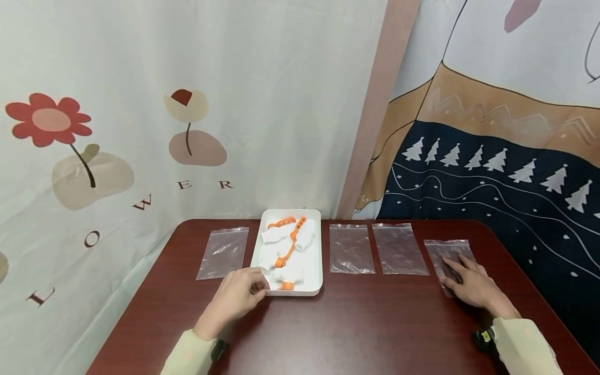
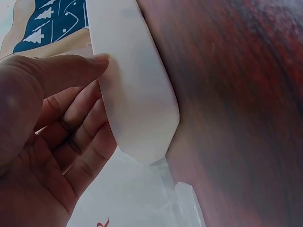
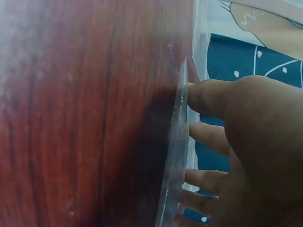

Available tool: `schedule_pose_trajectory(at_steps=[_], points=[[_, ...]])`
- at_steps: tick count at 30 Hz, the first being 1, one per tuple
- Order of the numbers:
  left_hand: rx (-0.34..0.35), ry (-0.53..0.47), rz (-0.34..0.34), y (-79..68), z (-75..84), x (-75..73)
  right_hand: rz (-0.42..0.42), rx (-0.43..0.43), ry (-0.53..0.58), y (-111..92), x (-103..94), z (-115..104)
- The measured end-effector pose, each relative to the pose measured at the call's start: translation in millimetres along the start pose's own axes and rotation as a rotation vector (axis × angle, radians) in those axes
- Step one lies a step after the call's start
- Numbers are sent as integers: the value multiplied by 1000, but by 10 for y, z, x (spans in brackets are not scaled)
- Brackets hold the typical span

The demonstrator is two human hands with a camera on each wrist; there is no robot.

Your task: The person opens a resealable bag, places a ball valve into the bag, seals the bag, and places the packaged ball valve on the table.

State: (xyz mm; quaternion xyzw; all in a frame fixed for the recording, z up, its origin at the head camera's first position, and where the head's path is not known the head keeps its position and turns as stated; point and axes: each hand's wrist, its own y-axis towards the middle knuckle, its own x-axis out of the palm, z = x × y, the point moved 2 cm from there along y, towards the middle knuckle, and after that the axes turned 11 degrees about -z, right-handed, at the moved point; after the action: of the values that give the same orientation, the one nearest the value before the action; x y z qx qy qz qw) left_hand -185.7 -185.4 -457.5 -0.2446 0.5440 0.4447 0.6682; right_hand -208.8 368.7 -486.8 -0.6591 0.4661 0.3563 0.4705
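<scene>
So the white plastic tray (image 1: 295, 293), with orange strips (image 1: 283, 222) and white pieces (image 1: 275, 234) inside, sits on the desk (image 1: 365, 328), long axis running away from the person. The left hand (image 1: 236, 294) is way nearer, right at the tray's near-left corner, and that grip looks like it's pinching the rim. Right hand's (image 1: 473, 284) well right of the tray, fingers spread on a clear zip bag (image 1: 436, 252).

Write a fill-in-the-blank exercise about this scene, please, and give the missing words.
1. The tray, held by the left hand, contains white and ____ pieces.
2. Counting the one under the right hand, ____ clear bags are on the table.
3. Only one bag lies on the tray's ____ side.

Missing words: orange; four; left
</scene>
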Motion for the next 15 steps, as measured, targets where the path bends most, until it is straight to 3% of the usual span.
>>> schedule_pose_trajectory(at_steps=[15], points=[[-9,-5,0,-20,-10,-8,-3,-47,-25,-82,-28,-12]])
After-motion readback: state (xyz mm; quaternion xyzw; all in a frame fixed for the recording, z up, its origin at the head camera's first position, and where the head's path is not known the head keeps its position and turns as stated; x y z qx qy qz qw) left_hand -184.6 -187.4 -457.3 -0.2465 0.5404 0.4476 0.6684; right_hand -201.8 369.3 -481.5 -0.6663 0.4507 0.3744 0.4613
